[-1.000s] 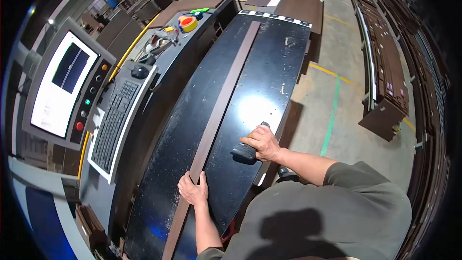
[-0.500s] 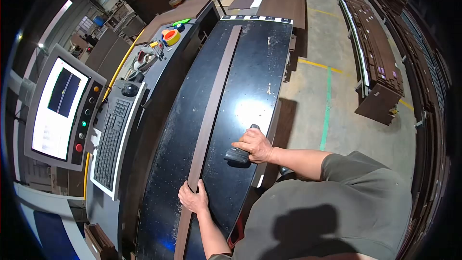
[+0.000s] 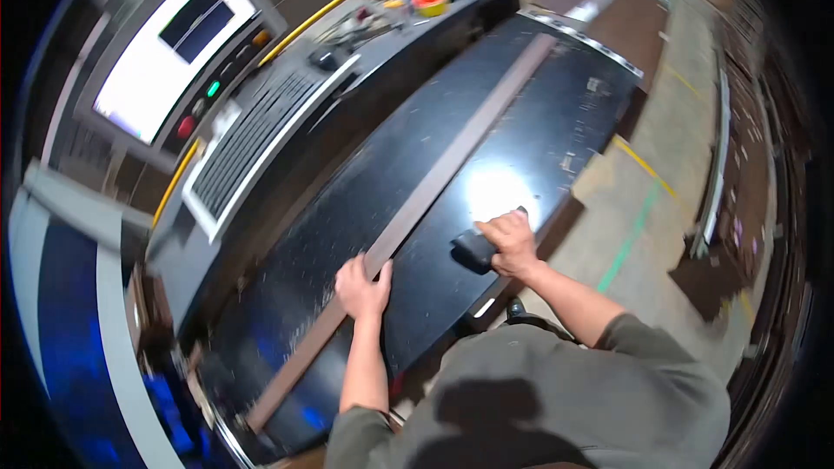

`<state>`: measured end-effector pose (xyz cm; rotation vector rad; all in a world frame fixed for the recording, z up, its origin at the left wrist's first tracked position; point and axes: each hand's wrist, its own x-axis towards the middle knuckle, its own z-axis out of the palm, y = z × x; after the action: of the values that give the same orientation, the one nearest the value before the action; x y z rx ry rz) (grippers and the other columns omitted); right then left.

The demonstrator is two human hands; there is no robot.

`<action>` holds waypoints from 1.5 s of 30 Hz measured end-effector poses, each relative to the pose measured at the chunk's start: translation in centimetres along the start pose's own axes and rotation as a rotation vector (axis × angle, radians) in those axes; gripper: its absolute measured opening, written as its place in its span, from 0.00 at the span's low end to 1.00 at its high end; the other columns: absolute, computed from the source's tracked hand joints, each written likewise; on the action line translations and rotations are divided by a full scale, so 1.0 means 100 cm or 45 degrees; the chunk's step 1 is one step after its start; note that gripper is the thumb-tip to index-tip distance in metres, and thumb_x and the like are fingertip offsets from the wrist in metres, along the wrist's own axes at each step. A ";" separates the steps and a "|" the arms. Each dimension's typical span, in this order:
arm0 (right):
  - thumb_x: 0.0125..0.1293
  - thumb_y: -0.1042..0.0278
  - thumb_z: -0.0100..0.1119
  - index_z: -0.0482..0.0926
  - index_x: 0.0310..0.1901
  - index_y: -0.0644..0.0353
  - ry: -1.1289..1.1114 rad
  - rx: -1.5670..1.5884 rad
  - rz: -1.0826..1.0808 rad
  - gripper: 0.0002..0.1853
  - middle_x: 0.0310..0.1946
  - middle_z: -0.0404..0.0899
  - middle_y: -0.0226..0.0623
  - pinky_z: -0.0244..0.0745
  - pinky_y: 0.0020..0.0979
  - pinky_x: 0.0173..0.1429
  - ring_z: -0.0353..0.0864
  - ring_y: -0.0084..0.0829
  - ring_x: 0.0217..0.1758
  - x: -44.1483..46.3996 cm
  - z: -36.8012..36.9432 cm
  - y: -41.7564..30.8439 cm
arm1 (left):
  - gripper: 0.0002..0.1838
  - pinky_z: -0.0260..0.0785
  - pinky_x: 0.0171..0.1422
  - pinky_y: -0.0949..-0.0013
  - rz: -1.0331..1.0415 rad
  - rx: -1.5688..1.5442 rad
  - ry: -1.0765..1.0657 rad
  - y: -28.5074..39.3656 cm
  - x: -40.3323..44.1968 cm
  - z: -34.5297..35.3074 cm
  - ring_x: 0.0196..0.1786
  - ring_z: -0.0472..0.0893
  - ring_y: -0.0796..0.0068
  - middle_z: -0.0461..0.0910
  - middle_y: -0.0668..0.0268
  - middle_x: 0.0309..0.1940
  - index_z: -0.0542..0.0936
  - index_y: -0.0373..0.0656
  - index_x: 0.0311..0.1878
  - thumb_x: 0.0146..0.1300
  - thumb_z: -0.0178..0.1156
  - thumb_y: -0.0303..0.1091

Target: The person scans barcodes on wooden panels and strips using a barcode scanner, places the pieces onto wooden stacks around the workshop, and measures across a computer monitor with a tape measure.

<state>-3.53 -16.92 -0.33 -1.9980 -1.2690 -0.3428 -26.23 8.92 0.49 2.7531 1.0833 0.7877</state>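
A long, narrow brown board strip [image 3: 453, 156] lies lengthwise on the black tabletop [image 3: 556, 135]. My left hand [image 3: 363, 288] is closed over the strip below its middle, thumb on the right edge and fingers over the left. To the right of the strip, my right hand [image 3: 512, 243] grips a black handheld scanner [image 3: 474, 250]. Its broad head points left, just over or on the tabletop; I cannot tell whether it touches. A bright glare spot shines on the surface just beyond my right hand.
On the left are a monitor [image 3: 143, 91] with buttons and a keyboard [image 3: 252, 141]. Behind them, a side bench holds tape rolls [image 3: 429, 3] and blurred tools. Blue and grey machinery [image 3: 74, 330] stands at lower left. Stacked brown boards [image 3: 738, 174] line the right, beyond the floor [image 3: 638, 226].
The view has turned left and blurred, so the strip's near end and the machinery now show. Both hands keep their grips: left on the strip, right on the scanner.
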 end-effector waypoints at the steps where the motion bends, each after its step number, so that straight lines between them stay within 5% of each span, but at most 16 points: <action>1: 0.38 0.77 0.64 0.85 0.55 0.52 0.021 -0.013 -0.019 0.34 0.40 0.83 0.33 0.69 0.46 0.62 0.81 0.40 0.49 0.002 0.001 -0.001 | 0.32 0.70 0.67 0.50 -0.015 0.002 -0.008 -0.002 0.000 0.000 0.62 0.79 0.52 0.83 0.57 0.56 0.84 0.42 0.57 0.57 0.74 0.57; 9: 0.43 0.73 0.58 0.85 0.54 0.60 0.072 -0.058 -0.175 0.30 0.40 0.83 0.40 0.68 0.50 0.62 0.81 0.45 0.48 0.007 0.012 -0.002 | 0.33 0.67 0.71 0.53 -0.109 -0.055 -0.037 -0.009 -0.001 -0.004 0.64 0.76 0.55 0.81 0.59 0.56 0.85 0.44 0.57 0.58 0.72 0.61; 13: 0.65 0.42 0.66 0.84 0.57 0.58 0.056 -0.147 -0.219 0.29 0.42 0.85 0.39 0.68 0.48 0.63 0.82 0.43 0.49 0.007 0.015 -0.002 | 0.35 0.64 0.74 0.53 -0.146 -0.115 -0.082 -0.012 -0.003 -0.005 0.65 0.74 0.58 0.78 0.60 0.58 0.84 0.42 0.59 0.59 0.72 0.61; 36: 0.66 0.42 0.65 0.84 0.57 0.58 0.002 -0.178 -0.132 0.28 0.43 0.83 0.39 0.67 0.48 0.66 0.81 0.44 0.50 0.003 0.018 0.000 | 0.37 0.63 0.75 0.55 -0.160 -0.120 -0.151 -0.012 -0.002 -0.007 0.65 0.73 0.59 0.78 0.60 0.57 0.83 0.42 0.62 0.59 0.71 0.62; 45: 0.60 0.57 0.66 0.84 0.56 0.56 0.078 -0.155 -0.145 0.23 0.43 0.84 0.37 0.66 0.50 0.66 0.80 0.42 0.50 0.002 0.017 0.001 | 0.35 0.65 0.72 0.54 -0.118 -0.066 -0.079 -0.011 -0.004 -0.001 0.64 0.74 0.59 0.78 0.60 0.56 0.83 0.44 0.61 0.59 0.72 0.61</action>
<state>-3.60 -15.58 -1.42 -2.0041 -1.3541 -0.5441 -27.20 9.46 0.15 2.6445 1.1524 0.7039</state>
